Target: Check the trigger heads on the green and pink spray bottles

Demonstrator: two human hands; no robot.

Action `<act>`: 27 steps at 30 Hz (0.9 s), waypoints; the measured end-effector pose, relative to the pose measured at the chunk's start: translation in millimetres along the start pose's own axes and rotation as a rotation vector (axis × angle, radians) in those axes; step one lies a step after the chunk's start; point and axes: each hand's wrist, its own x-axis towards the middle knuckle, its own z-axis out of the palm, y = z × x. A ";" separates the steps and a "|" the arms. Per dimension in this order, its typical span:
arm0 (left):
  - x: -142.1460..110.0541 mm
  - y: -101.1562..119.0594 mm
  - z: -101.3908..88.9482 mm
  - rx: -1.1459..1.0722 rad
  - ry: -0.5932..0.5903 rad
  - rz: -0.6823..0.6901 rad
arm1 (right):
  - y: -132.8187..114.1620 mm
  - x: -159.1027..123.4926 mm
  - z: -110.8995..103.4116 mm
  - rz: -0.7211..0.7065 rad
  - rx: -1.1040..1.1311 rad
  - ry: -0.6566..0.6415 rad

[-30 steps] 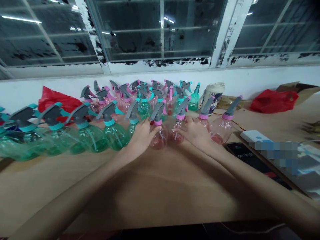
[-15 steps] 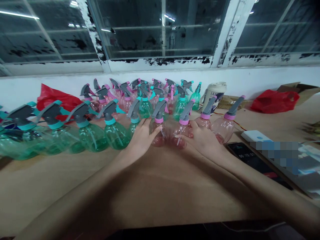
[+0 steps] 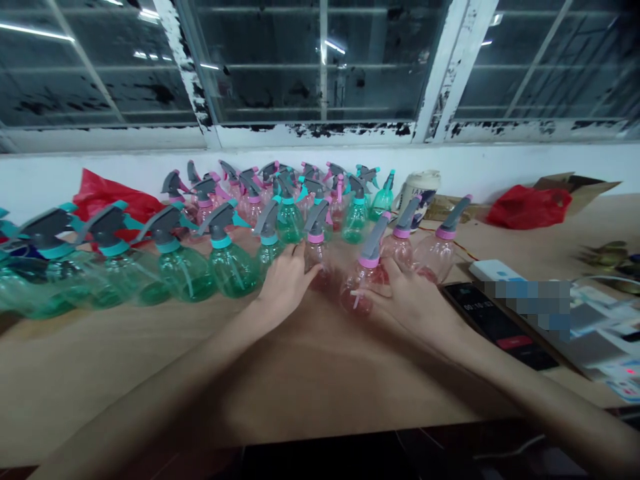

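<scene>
My right hand (image 3: 407, 293) is wrapped round the body of a pink spray bottle (image 3: 356, 283), thumb on its near side and fingers behind. That bottle stands nearer to me than the pink ones beside it. My left hand (image 3: 286, 277) grips another pink spray bottle (image 3: 318, 257) from its left side, with the thumb across its front. To the left runs a row of green spray bottles (image 3: 233, 270) with grey trigger heads and teal collars. Two more pink spray bottles (image 3: 435, 257) stand behind my right hand.
More pink and green bottles (image 3: 290, 217) crowd together by the wall. A paper cup (image 3: 420, 193), a red plastic bag (image 3: 530, 207) and an open carton (image 3: 575, 187) lie to the right. A phone (image 3: 500, 323) showing a timer rests beside a white box (image 3: 495, 270). Another red bag (image 3: 113, 197) lies at back left.
The pink bottle in my right hand has come toward me, out of line with its neighbours. My left hand has hardly moved. The view has shifted slightly to the right.
</scene>
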 end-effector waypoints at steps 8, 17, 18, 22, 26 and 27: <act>-0.2 5.2 -3.3 0.060 -0.002 -0.022 | -8.0 -12.6 -10.9 -0.064 -0.071 -0.033; -35.6 26.1 -37.6 -0.067 -0.040 0.015 | -20.6 -22.1 -25.3 -0.051 -0.077 -0.029; -38.8 29.0 -40.3 -0.164 -0.092 0.031 | -22.7 -23.4 -26.4 -0.058 -0.079 -0.045; -43.1 40.4 -44.1 -0.459 -0.231 0.072 | -29.1 -30.5 -20.9 -0.089 0.018 -0.028; -38.3 49.4 -42.5 -0.633 -0.243 0.102 | -37.0 -39.1 -8.0 -0.120 0.189 -0.003; -37.2 51.0 -41.8 -0.668 -0.235 0.091 | -39.9 -40.9 -5.3 -0.130 0.205 0.008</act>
